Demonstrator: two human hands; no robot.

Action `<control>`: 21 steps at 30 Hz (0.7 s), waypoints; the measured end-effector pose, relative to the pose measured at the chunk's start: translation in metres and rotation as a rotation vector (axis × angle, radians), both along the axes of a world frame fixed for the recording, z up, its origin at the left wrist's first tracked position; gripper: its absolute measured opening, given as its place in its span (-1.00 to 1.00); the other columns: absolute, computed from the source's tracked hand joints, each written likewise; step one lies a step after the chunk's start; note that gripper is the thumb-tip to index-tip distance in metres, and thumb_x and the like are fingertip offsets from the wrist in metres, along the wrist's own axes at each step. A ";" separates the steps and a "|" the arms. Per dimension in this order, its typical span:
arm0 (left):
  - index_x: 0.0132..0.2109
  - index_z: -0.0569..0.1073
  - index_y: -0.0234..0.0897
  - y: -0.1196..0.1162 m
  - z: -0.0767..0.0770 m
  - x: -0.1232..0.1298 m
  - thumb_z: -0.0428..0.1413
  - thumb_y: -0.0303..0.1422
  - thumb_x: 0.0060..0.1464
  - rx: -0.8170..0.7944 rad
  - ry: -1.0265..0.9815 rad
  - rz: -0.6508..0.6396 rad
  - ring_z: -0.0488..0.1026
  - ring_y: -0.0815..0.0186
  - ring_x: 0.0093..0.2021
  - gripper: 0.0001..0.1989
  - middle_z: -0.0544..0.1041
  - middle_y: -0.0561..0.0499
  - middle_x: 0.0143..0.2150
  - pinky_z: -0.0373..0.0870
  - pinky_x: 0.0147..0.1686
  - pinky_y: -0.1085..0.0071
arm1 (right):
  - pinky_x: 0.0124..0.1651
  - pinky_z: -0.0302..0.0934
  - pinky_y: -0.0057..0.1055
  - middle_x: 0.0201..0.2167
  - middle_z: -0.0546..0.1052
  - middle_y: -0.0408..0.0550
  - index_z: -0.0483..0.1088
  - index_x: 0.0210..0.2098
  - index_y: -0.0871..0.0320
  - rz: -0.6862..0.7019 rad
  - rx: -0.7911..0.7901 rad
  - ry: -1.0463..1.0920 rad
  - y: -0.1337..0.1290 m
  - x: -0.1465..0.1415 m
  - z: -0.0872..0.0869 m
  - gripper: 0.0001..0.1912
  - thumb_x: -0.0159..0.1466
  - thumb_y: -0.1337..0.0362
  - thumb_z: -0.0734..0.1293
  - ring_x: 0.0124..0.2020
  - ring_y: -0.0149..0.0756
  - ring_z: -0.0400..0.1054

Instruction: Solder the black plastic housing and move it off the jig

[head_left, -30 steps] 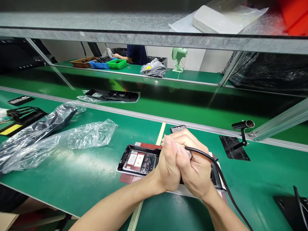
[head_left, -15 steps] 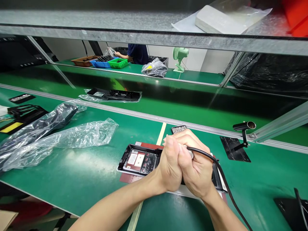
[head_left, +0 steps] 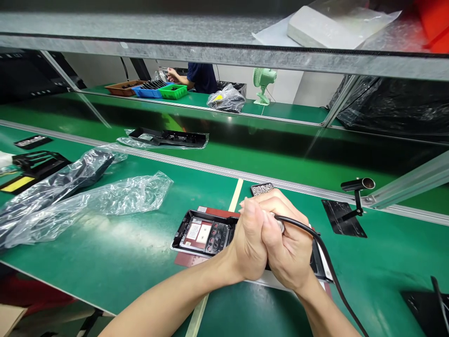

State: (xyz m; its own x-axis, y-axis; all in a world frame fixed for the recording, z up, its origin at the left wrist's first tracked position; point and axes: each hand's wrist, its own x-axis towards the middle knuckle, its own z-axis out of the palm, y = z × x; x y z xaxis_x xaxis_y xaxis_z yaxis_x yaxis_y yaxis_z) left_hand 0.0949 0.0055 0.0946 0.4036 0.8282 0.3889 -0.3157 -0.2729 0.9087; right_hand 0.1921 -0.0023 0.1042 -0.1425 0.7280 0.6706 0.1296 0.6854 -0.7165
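Observation:
A long black plastic housing [head_left: 187,236] with a clear window and round buttons lies on a reddish-brown pad [head_left: 184,259]. Over its middle my left hand [head_left: 249,238] and my right hand [head_left: 289,243] are pressed together, both closed around a corded tool. Only the tool's metal end [head_left: 280,226] and black cable [head_left: 328,257] show; the rest is hidden in the fingers. The cable runs down to the right. Just behind the hands sits a small black tray [head_left: 261,188] of tiny metal screws.
Plastic bags [head_left: 133,194] lie at the left. A black holder [head_left: 356,206] with a metal tube stands at the right. Behind the rail is a bagged black part [head_left: 168,138]. A shelf [head_left: 196,54] crosses overhead. Beyond it are a person [head_left: 203,77], bins and a green fan [head_left: 263,84].
The view has shifted very slightly. Both hands keep the same grip over the housing. In the background the person's hand has risen a little.

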 end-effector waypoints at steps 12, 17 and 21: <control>-0.46 -0.07 -0.18 -0.003 0.010 0.004 -0.08 0.18 0.26 -0.104 -0.131 0.071 0.13 0.29 -0.43 -0.40 0.00 0.08 -0.47 0.28 -0.31 0.28 | -0.17 0.33 -0.23 -0.26 0.55 -0.09 0.52 -0.20 0.05 0.020 -0.011 0.010 0.000 -0.001 -0.001 -0.78 0.41 0.37 0.23 -0.24 -0.29 0.44; -0.48 0.05 -0.17 -0.006 0.003 0.005 -0.01 0.19 0.19 -0.118 -0.107 0.073 0.27 0.23 -0.41 -0.41 0.17 0.04 -0.49 0.40 -0.26 0.28 | -0.17 0.34 -0.24 -0.24 0.56 -0.07 0.50 -0.24 0.05 0.013 -0.014 0.010 0.000 -0.001 -0.002 -0.78 0.43 0.35 0.22 -0.24 -0.28 0.44; -0.41 0.27 -0.17 -0.006 -0.007 0.003 -0.15 0.16 0.28 -0.079 -0.004 0.132 0.39 0.16 -0.26 -0.46 0.37 -0.07 -0.36 0.44 -0.14 0.25 | -0.17 0.35 -0.23 -0.24 0.55 -0.08 0.49 -0.23 0.06 0.019 -0.016 0.014 0.000 0.000 -0.002 -0.80 0.42 0.33 0.23 -0.22 -0.26 0.44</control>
